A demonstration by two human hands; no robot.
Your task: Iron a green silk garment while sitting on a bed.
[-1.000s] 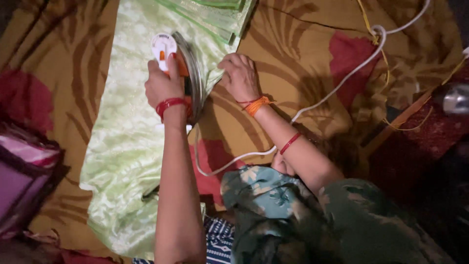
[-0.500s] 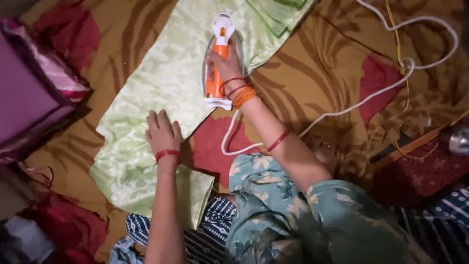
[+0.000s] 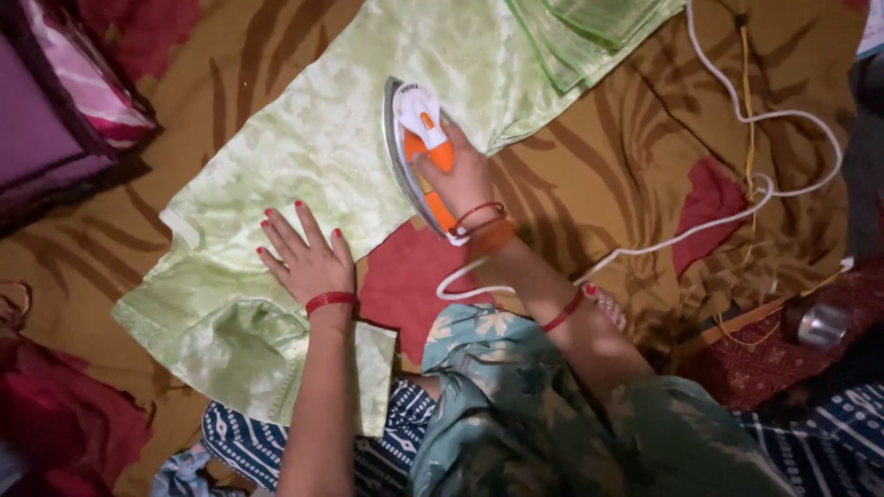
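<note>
A pale green cloth (image 3: 304,138) lies spread on a brown and red patterned sheet (image 3: 599,184). A white and orange electric iron (image 3: 412,115) rests on the cloth's right part. My right hand (image 3: 463,179) is closed round its orange handle. My left hand (image 3: 308,260) lies flat on the cloth, fingers spread, to the lower left of the iron. The iron's white cord (image 3: 737,212) loops away to the right across the sheet.
Folded green cloth (image 3: 599,28) lies at the top. A purple and pink bag (image 3: 64,110) sits at the far left. A small steel cup (image 3: 820,322) stands at the right edge. My foot (image 3: 608,308) and patterned clothing fill the bottom.
The iron passed from my left hand to my right hand. My left hand came down flat on the cloth. The iron now sits further up the cloth.
</note>
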